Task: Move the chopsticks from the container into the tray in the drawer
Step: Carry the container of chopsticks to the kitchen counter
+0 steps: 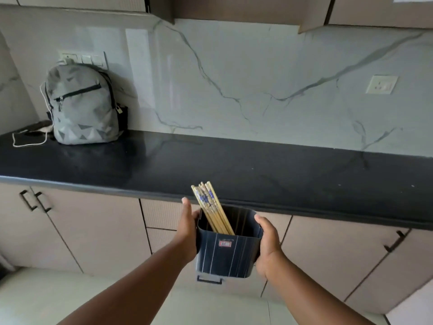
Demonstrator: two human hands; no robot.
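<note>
Both forearms come up from the bottom of the frame, my left hand (187, 231) and right hand (269, 242) wrapped around opposite sides of the dark container (226, 254), fingers curled on its walls, holding it in the air at lower centre in front of the counter (234, 165). All the chopsticks (212, 207) are standing bundled inside, leaning left, so honestly nothing's moved yet. Every drawer front (161, 214) I can see is closed and no tray's in view, so that's the blocker. Grey backpack (82, 104) sits upper left on the counter, well out of the way.
</note>
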